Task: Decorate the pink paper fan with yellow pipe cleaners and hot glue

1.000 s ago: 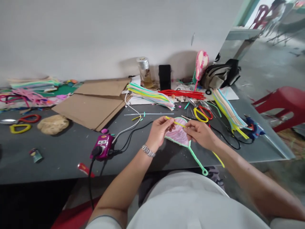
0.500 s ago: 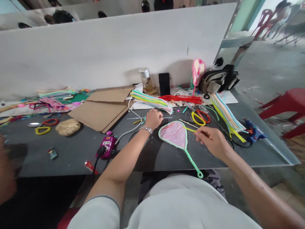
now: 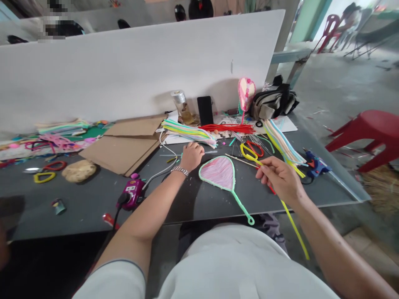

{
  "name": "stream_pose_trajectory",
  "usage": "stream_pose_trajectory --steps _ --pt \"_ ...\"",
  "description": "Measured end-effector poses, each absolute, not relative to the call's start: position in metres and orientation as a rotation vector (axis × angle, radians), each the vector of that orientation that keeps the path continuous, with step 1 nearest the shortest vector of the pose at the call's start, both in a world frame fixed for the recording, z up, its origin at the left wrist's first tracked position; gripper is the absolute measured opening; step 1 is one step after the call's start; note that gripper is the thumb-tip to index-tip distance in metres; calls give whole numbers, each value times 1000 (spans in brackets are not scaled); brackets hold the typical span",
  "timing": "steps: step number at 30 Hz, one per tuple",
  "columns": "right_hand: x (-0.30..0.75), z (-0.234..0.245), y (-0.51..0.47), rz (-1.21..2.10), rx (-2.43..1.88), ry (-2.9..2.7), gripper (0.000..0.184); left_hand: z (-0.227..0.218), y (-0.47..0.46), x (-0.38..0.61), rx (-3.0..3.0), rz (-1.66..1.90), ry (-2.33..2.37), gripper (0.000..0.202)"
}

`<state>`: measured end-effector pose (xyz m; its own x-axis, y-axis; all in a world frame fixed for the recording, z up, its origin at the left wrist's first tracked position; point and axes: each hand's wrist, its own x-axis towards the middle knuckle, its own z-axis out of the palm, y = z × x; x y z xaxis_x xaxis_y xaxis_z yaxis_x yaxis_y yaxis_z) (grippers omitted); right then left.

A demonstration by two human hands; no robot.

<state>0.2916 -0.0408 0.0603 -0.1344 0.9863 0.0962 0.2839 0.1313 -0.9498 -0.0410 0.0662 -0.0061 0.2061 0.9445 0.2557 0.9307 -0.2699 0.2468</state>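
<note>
Pinching the yellow strip (image 3: 294,229) in its fingertips, the right hand (image 3: 280,177) should stay gentle. I can't tell if the left hand (image 3: 191,157) grips anything.

Ahead of you, along the long white upright board (image 3: 131,74), you have a clear bottle with a silver lid and yellowish liquid (image 3: 186,114), and a black smartphone (image 3: 205,110) standing just right of it. To your right, a grey-and-black fabric bag (image 3: 264,109) sits near the board's end. On your left lie flat brown cardboard sheets (image 3: 120,151); nearer you is a glossy purple power block (image 3: 136,190) with a black plug in it. Farther left, you see a rough tan stone (image 3: 79,170) beside scissors with red and yellow handles (image 3: 44,181). Beyond the table's right side, a red plastic stool (image 3: 370,126) stands on the floor.
</note>
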Motion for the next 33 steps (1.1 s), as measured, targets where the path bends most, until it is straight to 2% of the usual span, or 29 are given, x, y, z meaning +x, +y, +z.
stream_pose_trajectory --steps 6,9,11,14,19,23,28,33 --pt "289 71 -42 1071 -1258 -1482 33 66 47 -18 2415 1036 1719 24" --pt "280 78 -45 1129 -1211 -1457 34 106 19 4 2237 1440 1452 14" --pt "273 79 -47 1159 -1171 -1445 33 118 0 18 2022 1482 1284 9" --pt "261 75 -48 1217 -1122 -1425 31 112 -20 35 1614 1277 1157 17" --pt "243 60 -49 1284 -1136 -1462 28 71 -34 48 1149 1079 1082 23" --pt "237 43 -48 1310 -1176 -1505 21 51 -41 49 1092 1080 1106 18" --pt "235 31 -45 1359 -1205 -1552 19 47 -43 47 1069 1073 1103 13" --pt "231 29 -42 1398 -1214 -1579 21 46 -41 45 1072 1056 1114 24"
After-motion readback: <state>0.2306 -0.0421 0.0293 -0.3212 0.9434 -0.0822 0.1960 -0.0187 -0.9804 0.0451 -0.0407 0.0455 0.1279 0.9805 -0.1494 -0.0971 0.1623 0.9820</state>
